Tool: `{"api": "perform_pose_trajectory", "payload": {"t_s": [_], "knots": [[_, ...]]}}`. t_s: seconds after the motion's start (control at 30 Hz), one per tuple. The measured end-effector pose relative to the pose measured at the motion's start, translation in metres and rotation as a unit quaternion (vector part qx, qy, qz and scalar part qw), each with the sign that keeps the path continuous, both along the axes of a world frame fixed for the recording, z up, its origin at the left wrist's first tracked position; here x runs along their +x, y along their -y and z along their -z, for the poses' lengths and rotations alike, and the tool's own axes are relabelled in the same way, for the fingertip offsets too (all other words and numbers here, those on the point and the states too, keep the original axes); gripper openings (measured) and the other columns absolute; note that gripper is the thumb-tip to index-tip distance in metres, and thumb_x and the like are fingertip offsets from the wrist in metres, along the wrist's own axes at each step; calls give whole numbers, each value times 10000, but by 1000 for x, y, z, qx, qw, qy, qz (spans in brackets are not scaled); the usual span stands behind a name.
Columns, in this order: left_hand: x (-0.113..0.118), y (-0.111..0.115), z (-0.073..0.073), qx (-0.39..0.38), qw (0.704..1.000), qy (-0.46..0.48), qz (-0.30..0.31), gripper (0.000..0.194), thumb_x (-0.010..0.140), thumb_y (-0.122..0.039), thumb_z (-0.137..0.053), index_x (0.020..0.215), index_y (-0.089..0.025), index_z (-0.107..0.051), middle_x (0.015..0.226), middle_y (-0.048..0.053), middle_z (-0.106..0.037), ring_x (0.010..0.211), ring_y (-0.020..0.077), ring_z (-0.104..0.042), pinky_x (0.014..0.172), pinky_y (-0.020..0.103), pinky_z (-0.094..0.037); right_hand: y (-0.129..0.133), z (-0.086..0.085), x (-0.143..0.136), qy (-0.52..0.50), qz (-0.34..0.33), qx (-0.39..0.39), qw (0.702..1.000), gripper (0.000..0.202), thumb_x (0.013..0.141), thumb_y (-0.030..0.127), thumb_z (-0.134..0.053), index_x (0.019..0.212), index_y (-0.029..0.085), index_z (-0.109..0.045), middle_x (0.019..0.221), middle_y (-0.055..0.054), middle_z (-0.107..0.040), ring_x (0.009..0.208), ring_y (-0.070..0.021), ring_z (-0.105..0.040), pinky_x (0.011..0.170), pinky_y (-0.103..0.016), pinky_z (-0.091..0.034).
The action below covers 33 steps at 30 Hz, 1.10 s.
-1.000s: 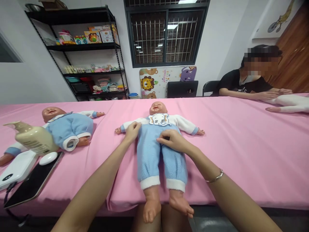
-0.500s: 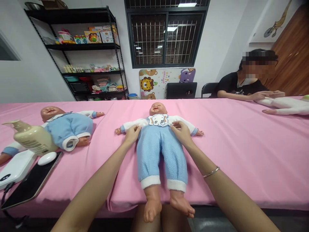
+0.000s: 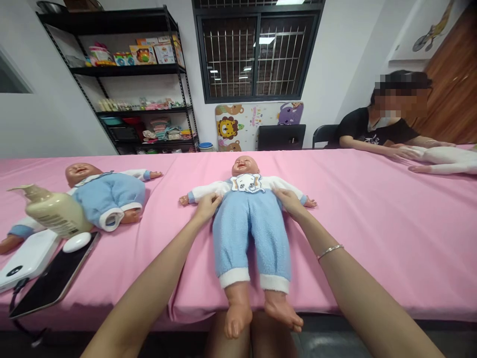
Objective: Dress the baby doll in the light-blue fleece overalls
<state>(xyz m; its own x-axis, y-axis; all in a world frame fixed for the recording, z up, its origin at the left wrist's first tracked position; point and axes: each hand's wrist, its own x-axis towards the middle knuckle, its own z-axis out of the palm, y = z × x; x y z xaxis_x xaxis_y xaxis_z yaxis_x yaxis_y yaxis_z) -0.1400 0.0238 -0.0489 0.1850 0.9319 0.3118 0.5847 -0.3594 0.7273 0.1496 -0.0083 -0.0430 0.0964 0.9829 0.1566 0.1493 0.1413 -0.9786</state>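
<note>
A baby doll (image 3: 244, 165) lies on its back with its feet toward me and its arms spread. It wears a fleece romper (image 3: 233, 223) with blue trousers, white sleeves and an elephant-face bib at the chest. At the romper's left side, my left hand (image 3: 208, 206) is closed, fingers pinching the cloth near the waist. On the opposite side my right hand (image 3: 288, 201) also grips the romper's edge below the armpit, its fingertips partly hidden. The doll's bare feet (image 3: 238, 315) hang past the table's front edge.
The table bears a pink cloth (image 3: 365, 233). To the left are a second doll (image 3: 112, 194), a pump bottle (image 3: 55, 211), a white power bank (image 3: 30, 261), a phone (image 3: 55, 283) and a small white case (image 3: 76, 242). A co-worker (image 3: 380, 119) handles another doll at far right.
My right hand has moved from the bib's lower corner outward to the romper's side. My left hand stays at its side. The co-worker's hands have spread apart.
</note>
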Motion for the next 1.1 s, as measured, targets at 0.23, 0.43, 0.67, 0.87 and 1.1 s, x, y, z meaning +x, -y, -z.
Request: {"api": "perform_pose_trajectory", "payload": {"t_s": [0.23,0.43,0.67,0.87,1.1], "knots": [[-1,-2,-5,-8,990,-127,-57,308,814,-394,-462,609,-167,-506,618,3,-544,638,157,-485,603,274,-305,-7,9,1,-22,10,-4,1000,576,574,741,-592,585,196,-405,508,64,-302,485,-78,-254,461,-238,-203],[-1,1,-6,-13,987,-150,-53,310,832,-415,-444,698,-171,-581,766,31,-637,760,189,-544,685,297,-346,-8,16,-6,102,-15,-3,995,582,683,758,-423,592,183,-423,507,50,-312,500,-88,-263,469,-247,-204],[0,3,-5,-7,986,-157,-56,298,833,-402,-444,722,-171,-594,764,34,-643,756,190,-551,665,288,-364,-8,13,-8,159,21,22,987,490,790,620,-404,554,191,-412,496,20,-353,526,-119,-322,506,-270,-251],[0,4,-6,0,987,-152,-48,299,835,-389,-438,718,-168,-602,747,32,-641,736,181,-547,666,279,-379,-8,12,-10,167,38,23,985,442,831,529,-409,546,192,-418,492,11,-378,553,-132,-344,547,-277,-276],[0,5,-7,-2,986,-157,-47,296,833,-391,-433,736,-176,-612,748,35,-640,738,188,-547,661,285,-377,-6,11,-11,177,49,22,983,418,856,467,-399,546,187,-413,502,9,-389,576,-129,-354,573,-270,-283]]}}
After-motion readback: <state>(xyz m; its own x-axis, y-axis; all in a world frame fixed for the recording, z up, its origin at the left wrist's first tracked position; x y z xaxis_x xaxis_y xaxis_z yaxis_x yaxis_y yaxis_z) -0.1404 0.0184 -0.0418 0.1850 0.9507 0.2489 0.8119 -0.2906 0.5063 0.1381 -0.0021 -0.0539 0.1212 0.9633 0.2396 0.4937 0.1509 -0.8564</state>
